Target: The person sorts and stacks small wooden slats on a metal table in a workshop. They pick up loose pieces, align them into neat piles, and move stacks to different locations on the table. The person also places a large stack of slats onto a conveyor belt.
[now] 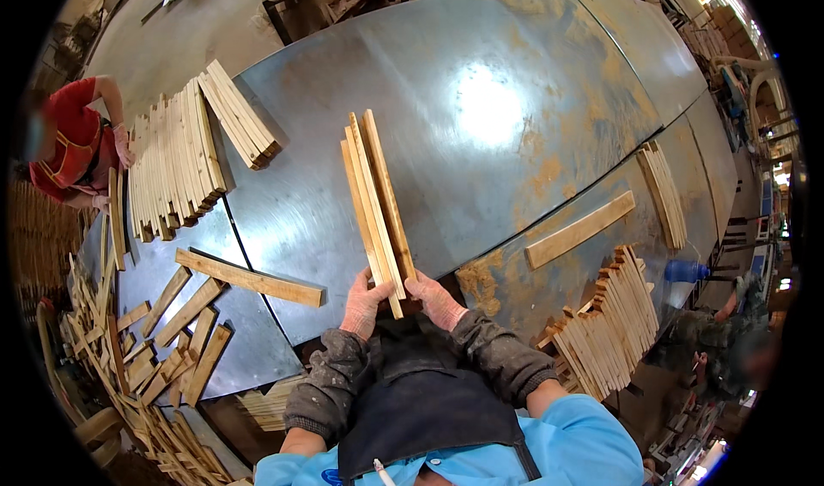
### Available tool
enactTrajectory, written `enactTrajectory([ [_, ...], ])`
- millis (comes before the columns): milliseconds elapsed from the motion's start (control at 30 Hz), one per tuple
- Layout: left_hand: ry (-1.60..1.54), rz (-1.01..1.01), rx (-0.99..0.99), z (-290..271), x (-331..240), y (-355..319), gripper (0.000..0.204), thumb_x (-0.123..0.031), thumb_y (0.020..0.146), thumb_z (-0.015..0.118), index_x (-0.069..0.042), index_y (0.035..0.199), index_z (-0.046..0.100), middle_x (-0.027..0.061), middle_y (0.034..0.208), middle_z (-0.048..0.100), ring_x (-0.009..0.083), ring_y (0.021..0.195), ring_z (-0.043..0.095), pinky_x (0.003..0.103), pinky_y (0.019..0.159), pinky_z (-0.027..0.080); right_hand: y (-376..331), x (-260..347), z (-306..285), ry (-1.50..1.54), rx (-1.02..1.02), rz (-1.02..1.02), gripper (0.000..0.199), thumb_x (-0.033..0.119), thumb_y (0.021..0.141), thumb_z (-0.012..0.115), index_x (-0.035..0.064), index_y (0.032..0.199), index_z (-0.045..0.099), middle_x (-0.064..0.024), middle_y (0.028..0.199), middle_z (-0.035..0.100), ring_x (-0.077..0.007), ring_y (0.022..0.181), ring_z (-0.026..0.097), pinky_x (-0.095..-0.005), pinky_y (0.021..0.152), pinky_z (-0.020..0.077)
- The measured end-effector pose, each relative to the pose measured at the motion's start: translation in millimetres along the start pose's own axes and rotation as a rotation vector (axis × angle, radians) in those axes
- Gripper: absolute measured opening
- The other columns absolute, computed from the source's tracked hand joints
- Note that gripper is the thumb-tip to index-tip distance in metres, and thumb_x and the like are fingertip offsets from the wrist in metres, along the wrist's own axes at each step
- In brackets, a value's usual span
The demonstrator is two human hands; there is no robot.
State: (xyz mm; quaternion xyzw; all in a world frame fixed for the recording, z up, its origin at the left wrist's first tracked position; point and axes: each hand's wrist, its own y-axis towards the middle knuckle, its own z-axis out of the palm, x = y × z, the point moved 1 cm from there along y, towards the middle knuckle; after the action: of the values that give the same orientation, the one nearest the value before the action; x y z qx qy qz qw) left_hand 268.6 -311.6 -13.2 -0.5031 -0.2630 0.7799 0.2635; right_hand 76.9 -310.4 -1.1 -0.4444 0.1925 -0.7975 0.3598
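Note:
In front of me, a small bundle of long wooden strips (pixel 370 203) lies over the metal table, pointing away from my body. My left hand (pixel 363 306), in a pale pinkish glove, is closed around the near end of the strips on the left side. Another wooden strip (pixel 388 196) stands slightly apart from them along its length. Its near end is gripped by my right hand (pixel 436 301), gloved the same way. Whether the far ends touch the table I cannot tell.
A wide metal table (pixel 318 83) has rusty patches. Strip stacks (pixel 176 160) stand at left, with a smaller bundle (pixel 239 117) beside them and loose offcuts (pixel 184 340) nearer. At right lie a single board (pixel 579 229) and another stack (pixel 605 327). A co-worker (pixel 81 138) stands far left.

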Motion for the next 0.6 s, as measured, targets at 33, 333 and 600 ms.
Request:
enactTrajectory([
  [33, 0.021, 0.003, 0.001, 3, 0, 0, 0.070, -0.013, 0.099, 0.073, 0.001, 0.160, 0.042, 0.0163, 0.138, 0.065, 0.0272, 0.120, 0.071, 0.042, 0.102, 0.061, 2, -5, -3, -0.033, -0.010, -0.017, 0.061, 0.031, 0.109, 0.065, 0.0088, 0.163, 0.048, -0.0040, 0.139, 0.065, -0.0158, 0.121, 0.062, -0.0347, 0.109, 0.0496],
  [333, -0.160, -0.028, 0.063, 8, -1, -16, 0.070, -0.010, 0.100, 0.072, 0.002, 0.161, 0.040, 0.0166, 0.133, 0.065, 0.0295, 0.114, 0.074, 0.043, 0.092, 0.067, 6, -30, -38, 0.201, -0.001, 0.124, 0.054, 0.044, 0.113, 0.053, 0.0052, 0.150, 0.060, -0.0097, 0.141, 0.070, -0.0255, 0.125, 0.068, -0.0449, 0.107, 0.0549],
  [600, -0.168, -0.015, 0.086, -18, 15, -4, 0.070, -0.012, 0.099, 0.073, 0.000, 0.160, 0.042, 0.0136, 0.136, 0.064, 0.0270, 0.116, 0.070, 0.041, 0.097, 0.063, 28, -19, -25, 0.023, -0.084, 0.142, 0.049, 0.036, 0.110, 0.065, 0.0020, 0.146, 0.064, -0.0108, 0.134, 0.073, -0.0225, 0.120, 0.070, -0.0423, 0.106, 0.0555],
])
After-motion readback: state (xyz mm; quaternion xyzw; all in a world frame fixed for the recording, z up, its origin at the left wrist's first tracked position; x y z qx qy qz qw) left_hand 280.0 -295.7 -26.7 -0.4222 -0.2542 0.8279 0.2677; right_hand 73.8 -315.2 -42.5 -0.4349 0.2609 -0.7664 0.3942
